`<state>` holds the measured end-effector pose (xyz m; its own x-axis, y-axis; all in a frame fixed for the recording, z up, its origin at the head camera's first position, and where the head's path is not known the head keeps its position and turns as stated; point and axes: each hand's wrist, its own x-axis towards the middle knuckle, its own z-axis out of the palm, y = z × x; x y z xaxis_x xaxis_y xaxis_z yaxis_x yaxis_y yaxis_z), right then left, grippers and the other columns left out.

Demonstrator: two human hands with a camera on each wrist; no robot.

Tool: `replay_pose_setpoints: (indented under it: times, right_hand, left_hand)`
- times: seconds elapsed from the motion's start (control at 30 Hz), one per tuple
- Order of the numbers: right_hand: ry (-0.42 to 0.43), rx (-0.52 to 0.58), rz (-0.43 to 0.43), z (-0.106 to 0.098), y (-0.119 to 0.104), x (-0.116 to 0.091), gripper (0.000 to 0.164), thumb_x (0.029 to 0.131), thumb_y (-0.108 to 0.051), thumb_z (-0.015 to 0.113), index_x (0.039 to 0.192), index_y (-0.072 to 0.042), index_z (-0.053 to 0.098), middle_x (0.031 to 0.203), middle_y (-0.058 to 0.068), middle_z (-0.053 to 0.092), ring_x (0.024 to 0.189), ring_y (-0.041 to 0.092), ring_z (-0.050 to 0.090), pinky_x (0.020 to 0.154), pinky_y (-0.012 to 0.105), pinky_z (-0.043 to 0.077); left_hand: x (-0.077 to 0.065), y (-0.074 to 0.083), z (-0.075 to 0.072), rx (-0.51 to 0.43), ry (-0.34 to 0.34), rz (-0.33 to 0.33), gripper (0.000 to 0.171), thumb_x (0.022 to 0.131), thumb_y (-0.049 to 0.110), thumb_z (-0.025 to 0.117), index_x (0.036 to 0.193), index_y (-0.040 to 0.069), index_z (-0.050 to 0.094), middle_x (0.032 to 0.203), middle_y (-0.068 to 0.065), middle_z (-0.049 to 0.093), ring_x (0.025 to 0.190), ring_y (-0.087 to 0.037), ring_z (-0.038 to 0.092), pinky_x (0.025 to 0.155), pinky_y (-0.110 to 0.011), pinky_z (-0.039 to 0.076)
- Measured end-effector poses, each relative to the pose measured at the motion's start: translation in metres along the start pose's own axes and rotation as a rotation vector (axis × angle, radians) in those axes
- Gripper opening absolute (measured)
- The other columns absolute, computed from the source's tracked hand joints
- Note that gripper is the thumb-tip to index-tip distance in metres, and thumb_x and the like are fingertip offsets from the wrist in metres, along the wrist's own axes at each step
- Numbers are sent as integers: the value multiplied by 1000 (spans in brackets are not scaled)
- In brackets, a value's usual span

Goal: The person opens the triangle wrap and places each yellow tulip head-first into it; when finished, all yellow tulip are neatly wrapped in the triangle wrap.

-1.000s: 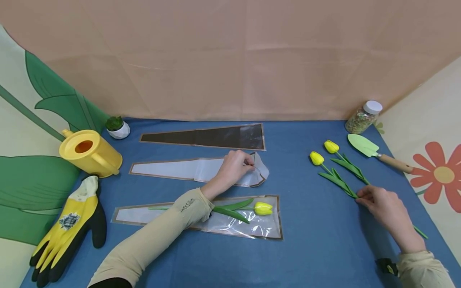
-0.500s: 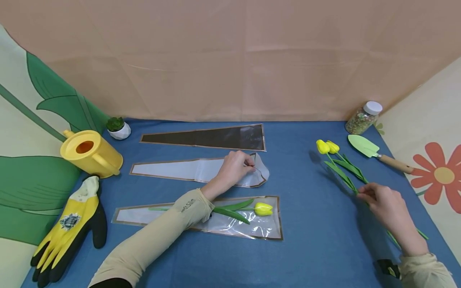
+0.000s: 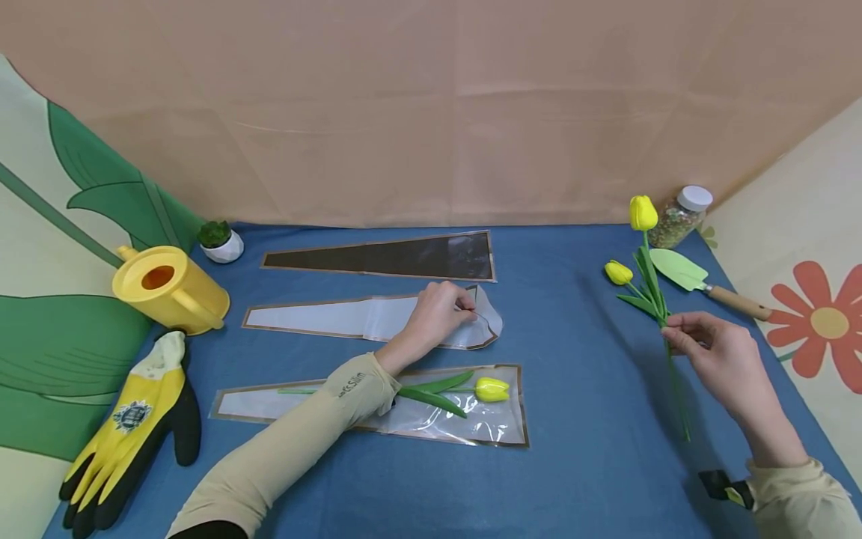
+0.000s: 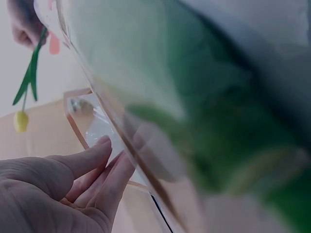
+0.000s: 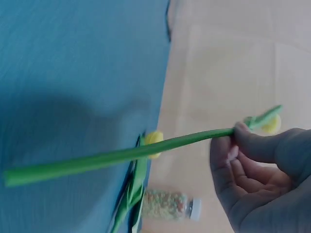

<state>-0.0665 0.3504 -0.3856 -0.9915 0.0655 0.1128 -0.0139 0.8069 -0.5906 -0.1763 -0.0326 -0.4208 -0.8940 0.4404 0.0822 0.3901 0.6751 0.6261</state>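
My left hand [image 3: 434,318] pinches the wide right end of the middle flower sleeve [image 3: 323,318], clear and white with a brown border. In the left wrist view its mouth edge [image 4: 77,128] stands up by the fingertips. Above the cloth, my right hand [image 3: 723,359] pinches a yellow tulip [image 3: 643,213] by its green stem, bloom upward; the stem's cut end [image 5: 19,175] points toward the cloth. A second yellow tulip [image 3: 618,272] lies behind it. The lower sleeve [image 3: 249,404] has a yellow tulip [image 3: 491,389] in it, partly hidden by my left forearm.
A dark sleeve [image 3: 404,258] lies at the back. On the left stand a yellow watering can [image 3: 171,288] and a small potted plant [image 3: 221,241], with a garden glove [image 3: 128,427] in front. A trowel [image 3: 680,269] and a jar [image 3: 679,217] are at the right.
My right hand has lifted one tulip off the blue cloth and moved it slightly away from me, turning its bloom upward. The left hand keeps its place on the sleeve.
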Motion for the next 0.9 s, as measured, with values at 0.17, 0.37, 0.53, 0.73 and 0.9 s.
replay_pose_setpoints:
  times: [0.17,0.37,0.53,0.73,0.9]
  right_hand:
    - [33,270,44,0,-5,7,23,108,-6,64,120,13,67,88,-11,74,75,-4,69,70,9,54]
    - [66,738,43,13,-11,14,12,106,-1,64,109,-9,73,90,-6,76,79,3,73,75,14,57]
    - [46,900,18,29,-22,16,7,108,-3,63,110,-5,69,94,-1,77,83,7,74,81,16,58]
    - [96,1003,20,41,-34,17,7,107,-2,64,111,2,68,95,2,77,85,11,74,82,19,59]
    - [185,1092,47,49,-47,21,11,106,-3,66,113,5,68,97,5,75,85,13,73,82,22,60]
  left_hand:
    - [0,0,0,16,3,11,5,93,10,86,94,5,85,92,-6,81,87,-20,76,74,-33,57]
    - [0,-1,2,25,8,13,5,93,10,86,93,5,85,92,-6,81,86,-19,76,74,-32,58]
    - [0,-1,3,28,9,7,5,92,11,87,93,6,85,91,-5,80,86,-19,76,75,-33,58]
    - [1,0,4,30,10,-1,5,92,11,87,92,7,85,91,-4,80,87,-19,76,76,-34,57]
    - [0,0,3,35,17,7,4,92,10,87,92,7,85,91,-5,80,86,-19,76,76,-34,58]
